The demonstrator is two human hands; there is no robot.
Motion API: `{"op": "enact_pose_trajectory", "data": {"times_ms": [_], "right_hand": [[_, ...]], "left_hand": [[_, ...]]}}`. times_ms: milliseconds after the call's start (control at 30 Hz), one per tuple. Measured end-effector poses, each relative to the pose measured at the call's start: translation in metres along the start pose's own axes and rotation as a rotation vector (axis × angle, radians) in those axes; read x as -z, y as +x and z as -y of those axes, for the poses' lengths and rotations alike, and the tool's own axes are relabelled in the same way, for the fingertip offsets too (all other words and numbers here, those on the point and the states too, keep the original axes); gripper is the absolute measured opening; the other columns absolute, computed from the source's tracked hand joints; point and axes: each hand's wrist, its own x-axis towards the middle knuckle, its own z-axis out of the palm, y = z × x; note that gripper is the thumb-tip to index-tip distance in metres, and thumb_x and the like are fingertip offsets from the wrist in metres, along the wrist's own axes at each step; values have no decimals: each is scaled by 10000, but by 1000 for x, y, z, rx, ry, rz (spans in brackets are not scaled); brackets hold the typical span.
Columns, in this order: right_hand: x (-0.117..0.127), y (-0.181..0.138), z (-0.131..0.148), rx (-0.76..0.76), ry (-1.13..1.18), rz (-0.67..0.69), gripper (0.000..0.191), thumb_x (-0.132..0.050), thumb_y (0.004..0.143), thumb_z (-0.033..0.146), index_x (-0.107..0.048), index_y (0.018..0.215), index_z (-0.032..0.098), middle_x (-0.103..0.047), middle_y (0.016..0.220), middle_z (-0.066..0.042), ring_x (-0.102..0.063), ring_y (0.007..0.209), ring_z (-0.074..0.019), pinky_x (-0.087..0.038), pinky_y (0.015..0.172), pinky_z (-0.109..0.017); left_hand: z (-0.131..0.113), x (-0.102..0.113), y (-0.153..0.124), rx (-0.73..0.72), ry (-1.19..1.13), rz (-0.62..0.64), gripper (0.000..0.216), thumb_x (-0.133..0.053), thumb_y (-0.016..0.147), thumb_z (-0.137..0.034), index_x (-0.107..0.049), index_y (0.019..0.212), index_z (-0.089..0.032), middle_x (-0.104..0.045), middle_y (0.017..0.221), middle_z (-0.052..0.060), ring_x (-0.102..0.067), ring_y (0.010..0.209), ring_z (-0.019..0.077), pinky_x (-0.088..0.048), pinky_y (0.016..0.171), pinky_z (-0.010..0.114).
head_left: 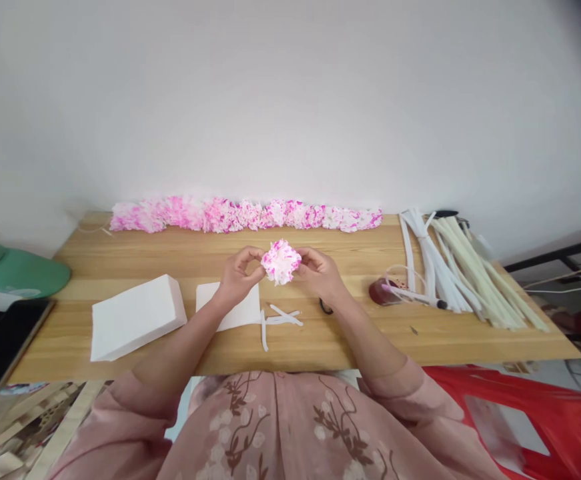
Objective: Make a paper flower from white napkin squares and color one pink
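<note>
Between my two hands, a pink and white paper flower point(281, 262) is held up over the middle of the table. My left hand point(243, 272) pinches its left edge with thumb and fingers. On the opposite edge, my right hand point(319, 268) grips the petals the same way. Under my left forearm lies a flat white paper sheet point(230, 308). Just right of the sheet are several short white strips point(281, 316). A small black ring-shaped thing point(325, 306), perhaps a scissors handle, shows partly beside my right wrist.
A long row of pink and white paper flowers point(245, 215) lines the wall. At left are a white paper stack point(137, 317), a phone point(7, 347) and a green object point(17, 267). At right stand a jar of dark red liquid point(384, 291) and bundles of white and cream strips point(480, 273).
</note>
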Motion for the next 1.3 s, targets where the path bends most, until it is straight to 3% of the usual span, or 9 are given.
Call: {"op": "enact_pose_trajectory", "data": {"times_ms": [200, 400, 633, 1033, 1300], "right_hand": [[-4, -4, -1, 46, -118, -14, 272, -778, 753, 418, -732, 945, 230, -748, 987, -31, -676, 900, -196, -527, 833, -322], [-4, -7, 3, 167, -353, -22, 157, -695, 845, 393, -719, 884, 243, -720, 869, -22, -637, 787, -175, -488, 743, -298], [-14, -8, 5, 314, -499, -61, 122, -634, 872, 323, -677, 790, 244, -709, 836, -27, -635, 783, -185, -487, 770, -320], [-1, -4, 9, 316, -505, -49, 169, -664, 868, 343, -730, 1004, 268, -713, 907, -25, -644, 818, -188, -501, 784, -331], [1, -2, 4, 349, -536, -14, 163, -676, 860, 313, -733, 1006, 269, -720, 921, -29, -636, 817, -194, -490, 781, -333]], "left_hand": [[-3, 0, 1, -64, 124, 76, 45, -662, 805, -217, -678, 838, -191, -712, 819, 27, -658, 784, 154, -507, 769, 271], [-10, -3, 1, -110, 200, 83, 68, -647, 824, -248, -693, 815, -198, -726, 773, 29, -664, 729, 165, -503, 706, 279], [-11, -6, 1, -181, 289, 82, 71, -630, 822, -215, -696, 797, -204, -718, 758, 24, -652, 716, 165, -478, 706, 281], [0, -2, 2, -2, 84, -7, 105, -687, 766, -253, -673, 847, -187, -721, 858, 37, -668, 835, 168, -501, 801, 284], [-8, -5, 1, -35, 108, 53, 76, -678, 786, -230, -677, 850, -190, -733, 855, 33, -675, 819, 162, -521, 784, 279]]}}
